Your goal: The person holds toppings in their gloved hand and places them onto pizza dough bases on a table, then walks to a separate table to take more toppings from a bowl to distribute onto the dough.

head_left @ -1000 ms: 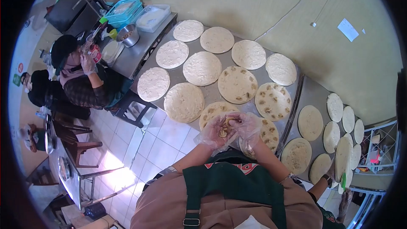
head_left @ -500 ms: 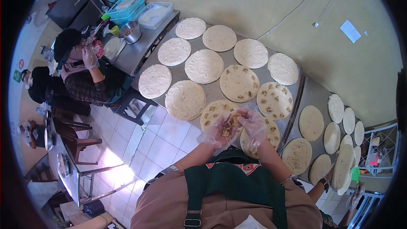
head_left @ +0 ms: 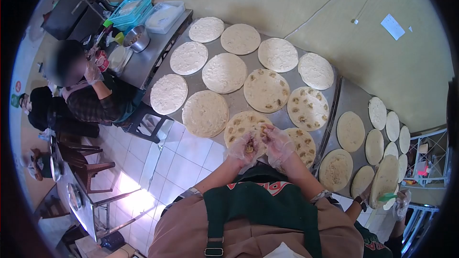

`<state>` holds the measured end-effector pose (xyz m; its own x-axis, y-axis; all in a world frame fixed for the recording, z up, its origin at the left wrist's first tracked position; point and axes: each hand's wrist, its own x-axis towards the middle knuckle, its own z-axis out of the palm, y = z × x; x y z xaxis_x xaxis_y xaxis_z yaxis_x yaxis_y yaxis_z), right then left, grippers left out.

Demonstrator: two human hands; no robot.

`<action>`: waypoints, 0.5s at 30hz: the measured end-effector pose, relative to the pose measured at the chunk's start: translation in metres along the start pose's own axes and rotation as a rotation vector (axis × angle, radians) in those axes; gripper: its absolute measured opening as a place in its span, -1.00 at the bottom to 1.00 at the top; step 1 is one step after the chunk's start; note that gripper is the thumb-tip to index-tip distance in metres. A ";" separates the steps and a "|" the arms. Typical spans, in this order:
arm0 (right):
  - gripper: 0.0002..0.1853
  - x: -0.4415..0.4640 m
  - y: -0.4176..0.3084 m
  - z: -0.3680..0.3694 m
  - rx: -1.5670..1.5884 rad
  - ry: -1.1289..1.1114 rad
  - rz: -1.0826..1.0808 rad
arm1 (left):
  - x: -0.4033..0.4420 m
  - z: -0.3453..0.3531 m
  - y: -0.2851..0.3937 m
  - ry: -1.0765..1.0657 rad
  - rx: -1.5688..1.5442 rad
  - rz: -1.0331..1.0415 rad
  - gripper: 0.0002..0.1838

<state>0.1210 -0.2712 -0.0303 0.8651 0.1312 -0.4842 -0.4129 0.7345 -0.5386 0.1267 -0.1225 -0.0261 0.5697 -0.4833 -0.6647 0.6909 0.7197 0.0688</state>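
Note:
My left hand, in a clear plastic glove, is cupped around several brown mushroom slices. My right hand, gloved the same way, has its fingertips pinched together close beside it, with what looks like a mushroom slice between them. Both hands are over the near edge of a round flat dough base dotted with mushroom slices. Another mushroom-topped base lies partly behind my right hand. Farther back are two more, one base with slices along part of its rim and one base with slices spread about.
Several cream-spread bases cover the metal table. At right, a co-worker's gloved hand holds a green spatula against a raised base. Another person sits at left near a steel pot.
My hands have come closer together, and fewer slices show in the left one. The co-worker's green spatula has moved left onto the raised base. The whole view has shifted slightly.

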 end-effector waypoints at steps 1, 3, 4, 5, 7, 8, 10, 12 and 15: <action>-0.72 0.004 -0.001 -0.006 0.002 0.005 -0.001 | 0.000 -0.004 0.004 0.032 -0.025 0.014 -0.87; -0.75 0.016 -0.006 -0.016 -0.072 0.142 -0.089 | -0.003 -0.011 0.014 0.064 -0.051 0.024 -0.86; -0.75 0.025 -0.009 -0.022 -0.073 0.146 -0.088 | -0.007 -0.013 0.020 0.071 -0.069 0.026 -0.86; -0.75 0.037 -0.014 -0.028 -0.329 0.232 -0.171 | -0.011 -0.016 0.026 0.079 -0.087 0.030 -0.86; -0.75 0.062 -0.022 -0.036 -0.586 0.317 -0.247 | -0.008 -0.033 0.036 0.097 -0.113 0.048 -0.86; -0.76 0.077 -0.026 -0.039 -0.903 0.371 -0.301 | -0.009 -0.039 0.042 0.092 -0.145 0.047 -0.85; -0.77 0.095 -0.035 -0.030 -1.221 0.419 -0.349 | -0.011 -0.047 0.053 0.065 -0.180 0.038 -0.82; -0.77 0.105 -0.044 -0.013 -1.679 0.322 -0.409 | -0.017 -0.045 0.058 0.080 -0.158 0.073 -0.83; -0.80 0.122 -0.047 0.011 -1.724 0.361 -0.219 | -0.025 -0.042 0.067 0.103 -0.148 0.107 -0.83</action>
<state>0.2492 -0.2826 -0.0562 0.9383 -0.1777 -0.2965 -0.3178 -0.7811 -0.5375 0.1397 -0.0412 -0.0359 0.5827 -0.3521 -0.7324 0.5517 0.8332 0.0384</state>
